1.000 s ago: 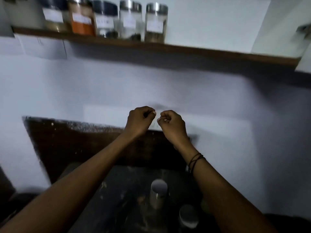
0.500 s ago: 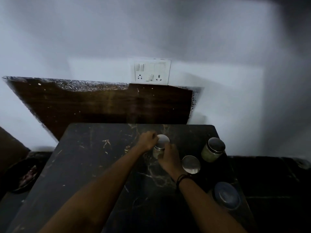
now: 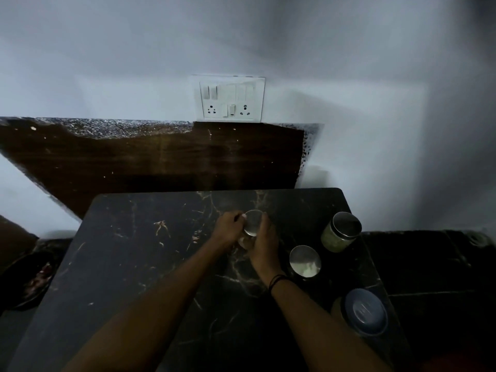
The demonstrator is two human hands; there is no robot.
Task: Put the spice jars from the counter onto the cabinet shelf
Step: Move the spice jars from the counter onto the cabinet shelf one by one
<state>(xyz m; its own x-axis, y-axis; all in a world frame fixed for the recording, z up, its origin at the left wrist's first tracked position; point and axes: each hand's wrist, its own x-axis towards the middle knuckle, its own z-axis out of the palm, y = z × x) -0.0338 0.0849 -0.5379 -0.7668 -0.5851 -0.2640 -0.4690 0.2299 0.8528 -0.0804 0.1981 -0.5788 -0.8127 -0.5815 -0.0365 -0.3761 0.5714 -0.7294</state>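
A: Steel-lidded jar [image 3: 252,226], mid tabletop [image 3: 139,264]. Left hand [image 3: 228,230] and right hand [image 3: 264,244] wrap its sides, fingers clamped on the glass.

B: Others?

A: Three to the right: silver-lidded jar [image 3: 305,260], greenish jar [image 3: 341,232], blue-lidded jar [image 3: 365,311]. Shelf out of view.

B: Advice?

A: Lift straight up, grip below the lid, keep it upright, clear the neighbours.

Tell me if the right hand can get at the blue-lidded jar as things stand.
Probably not yet: the right hand and the left hand both grip a steel-lidded jar. Once freed, the path to the blue-lidded jar by the right forearm looks open.
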